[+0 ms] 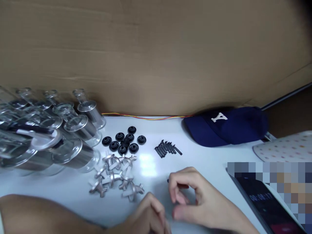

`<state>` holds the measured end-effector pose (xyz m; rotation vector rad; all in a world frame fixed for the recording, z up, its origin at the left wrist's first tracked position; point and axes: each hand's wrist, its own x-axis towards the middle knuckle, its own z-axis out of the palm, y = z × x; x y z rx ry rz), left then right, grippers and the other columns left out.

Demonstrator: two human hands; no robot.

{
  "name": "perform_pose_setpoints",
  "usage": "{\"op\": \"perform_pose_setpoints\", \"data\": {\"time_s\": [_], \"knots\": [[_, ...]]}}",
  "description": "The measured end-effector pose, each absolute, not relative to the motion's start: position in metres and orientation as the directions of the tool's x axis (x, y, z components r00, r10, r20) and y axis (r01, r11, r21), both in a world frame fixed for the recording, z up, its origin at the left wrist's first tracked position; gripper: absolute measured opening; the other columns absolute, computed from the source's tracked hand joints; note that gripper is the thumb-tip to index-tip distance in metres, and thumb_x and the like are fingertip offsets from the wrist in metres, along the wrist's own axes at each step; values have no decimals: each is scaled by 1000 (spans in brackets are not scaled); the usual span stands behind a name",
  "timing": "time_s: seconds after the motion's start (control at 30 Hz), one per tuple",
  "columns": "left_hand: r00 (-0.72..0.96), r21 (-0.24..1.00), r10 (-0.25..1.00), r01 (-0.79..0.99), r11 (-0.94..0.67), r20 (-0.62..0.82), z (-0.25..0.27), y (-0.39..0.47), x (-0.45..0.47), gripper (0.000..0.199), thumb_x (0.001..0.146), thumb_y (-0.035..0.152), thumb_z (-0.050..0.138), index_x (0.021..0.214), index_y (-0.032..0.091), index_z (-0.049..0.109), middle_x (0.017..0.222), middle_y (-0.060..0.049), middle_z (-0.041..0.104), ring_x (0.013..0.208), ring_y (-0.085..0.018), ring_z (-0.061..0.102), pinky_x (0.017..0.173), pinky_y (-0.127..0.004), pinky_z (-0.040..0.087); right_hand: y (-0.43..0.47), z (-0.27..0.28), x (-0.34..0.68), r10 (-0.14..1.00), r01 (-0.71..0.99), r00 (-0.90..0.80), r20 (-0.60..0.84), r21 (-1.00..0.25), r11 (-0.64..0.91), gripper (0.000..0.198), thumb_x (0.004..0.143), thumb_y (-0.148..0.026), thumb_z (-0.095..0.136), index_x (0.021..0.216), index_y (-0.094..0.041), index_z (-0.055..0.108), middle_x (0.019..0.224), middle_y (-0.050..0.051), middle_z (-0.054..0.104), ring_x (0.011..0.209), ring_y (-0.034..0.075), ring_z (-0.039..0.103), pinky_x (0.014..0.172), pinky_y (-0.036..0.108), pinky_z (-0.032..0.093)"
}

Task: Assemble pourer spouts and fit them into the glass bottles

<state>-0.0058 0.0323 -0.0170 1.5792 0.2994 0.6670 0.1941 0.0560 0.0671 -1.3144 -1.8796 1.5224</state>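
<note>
My right hand (195,198) is over the white table, right of centre, its fingers curled and the thumb apart from the index finger. A small dark tip shows beside its curled fingers; whether the hand holds it cannot be made out. My left hand (149,214) is at the bottom edge, fingers bent inward, and whatever they grip is hidden. Silvery-grey branched fittings with round discs (112,177) lie in a loose heap beyond my left hand. Behind them are several black round caps (133,148). A small pile of short black rods (165,148) lies beyond my right hand.
Clear glass vessels with silver bands (80,126) crowd the left side, a white-and-black object (46,139) among them. A navy cap (226,130) sits back right, near a dotted white item (285,148). A phone (265,204) lies at right. Cardboard (156,58) walls the back.
</note>
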Motion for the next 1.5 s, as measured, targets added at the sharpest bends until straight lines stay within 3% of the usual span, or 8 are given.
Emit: {"op": "perform_pose_setpoints", "data": {"time_s": [0.17, 0.47, 0.57, 0.73, 0.97, 1.1, 1.3, 1.5], "knots": [[636, 926, 752, -365, 95, 174, -14, 26, -4, 23, 92, 34, 49, 81, 20, 34, 89, -1, 36, 86, -13, 47, 74, -26, 41, 51, 64, 185, 763, 408, -559, -325, -909, -88, 30, 52, -27, 81, 63, -19, 54, 55, -8, 49, 50, 6, 42, 49, 17, 35], [775, 841, 631, -363, 400, 35, 10, 34, -6, 21, 90, 22, 55, 99, 26, 37, 111, -2, 34, 108, -14, 52, 83, -27, 47, 56, 57, 184, 857, 278, -440, -268, -948, -154, 20, 82, -31, 61, 69, -16, 61, 57, -2, 60, 52, 8, 52, 52, 19, 41], [789, 903, 614, -276, 328, 18, 11, 38, -6, 20, 91, 17, 50, 105, 27, 40, 107, -1, 45, 100, -11, 59, 85, -25, 49, 59, 55, 184, 912, 296, -344, -223, -948, -121, 17, 82, -28, 61, 69, -16, 61, 60, -2, 61, 55, 8, 52, 53, 19, 41], [755, 931, 653, -277, 237, 58, 13, 48, -5, 18, 93, 21, 45, 110, 24, 41, 107, -4, 47, 89, -12, 65, 64, -20, 55, 59, 54, 183, 946, 212, -296, -131, -975, -68, 14, 86, -28, 55, 86, -17, 63, 70, 0, 63, 64, 10, 57, 60, 21, 45], [758, 943, 640, -291, 159, 125, 10, 47, -6, 35, 93, 14, 43, 119, 37, 37, 116, -3, 39, 103, -13, 59, 78, -26, 55, 58, 54, 187, 940, 244, -325, -99, -970, -18, 15, 87, -24, 54, 95, -18, 64, 76, 2, 64, 70, 12, 59, 67, 24, 48], [740, 959, 639, -282, 10, 210, 12, 51, -7, 36, 95, 15, 39, 122, 38, 38, 103, -1, 41, 88, -8, 55, 76, -23, 50, 58, 55, 189, 933, 285, -356, -56, -957, 51, 21, 88, -24, 51, 104, -21, 65, 89, 4, 65, 80, 14, 59, 69, 25, 47], [759, 957, 593, -142, -252, 269, 12, 56, -11, 26, 91, 29, 51, 116, 31, 41, 92, -1, 42, 77, -10, 46, 71, -23, 44, 59, 56, 186, 921, 321, -386, -56, -944, 77, 11, 83, -27, 60, 86, -19, 67, 75, 0, 57, 71, 12, 53, 64, 23, 42], [771, 973, 593, -178, -145, 230, 10, 52, -14, 31, 90, 28, 53, 110, 28, 30, 89, 1, 40, 71, -8, 44, 64, -21, 40, 57, 56, 180, 913, 312, -382, -143, -950, -18, 17, 82, -34, 59, 80, -17, 61, 63, -3, 49, 60, 9, 44, 55, 21, 36]]}}
